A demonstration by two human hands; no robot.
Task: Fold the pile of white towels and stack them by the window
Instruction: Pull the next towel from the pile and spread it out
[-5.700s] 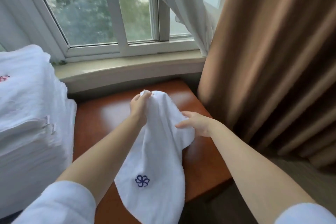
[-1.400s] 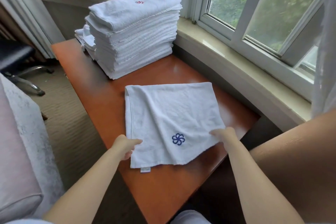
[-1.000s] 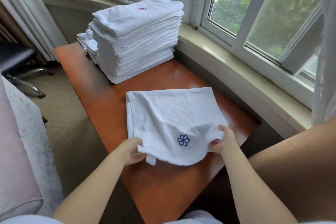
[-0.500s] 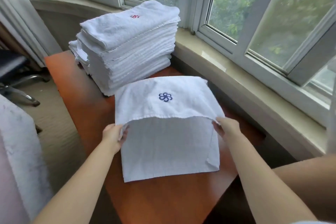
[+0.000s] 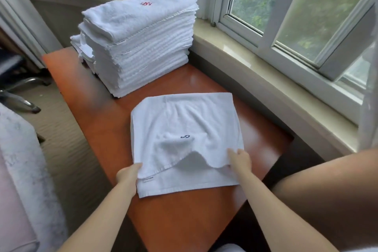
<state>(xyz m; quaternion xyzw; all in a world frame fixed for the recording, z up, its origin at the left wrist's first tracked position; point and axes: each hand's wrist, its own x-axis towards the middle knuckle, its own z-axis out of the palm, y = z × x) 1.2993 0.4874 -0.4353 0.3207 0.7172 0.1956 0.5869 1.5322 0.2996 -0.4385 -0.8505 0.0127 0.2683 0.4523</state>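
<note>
Head view: one white towel (image 5: 184, 127) lies flat on the orange-brown table (image 5: 184, 221), between both hands and reaching away from them toward the stack; it looks near-square, so no clear long axis, edges roughly parallel to the table's sides. Upper layer is doubled over the lower one, its near edge sagging in the middle, lower layer's strip showing just below it. Small label sits at the near-left edge, a partly hidden blue emblem (image 5: 185, 136) just beyond the sag. Left hand (image 5: 127, 176) grips the near-left corner, fingers tucked under the upper layer. Right hand (image 5: 239, 158) pinches the near-right corner, thumb on top. Hands: two. Beyond the towel, one tall stack of folded towels (image 5: 139, 45), too many to count, red emblem on top, standing against the window sill (image 5: 266, 80). Curved multi-pane window (image 5: 286, 0) behind, trees outside. Left of the left hand: beige carpet (image 5: 67, 139), chair base, pale upholstery.
</note>
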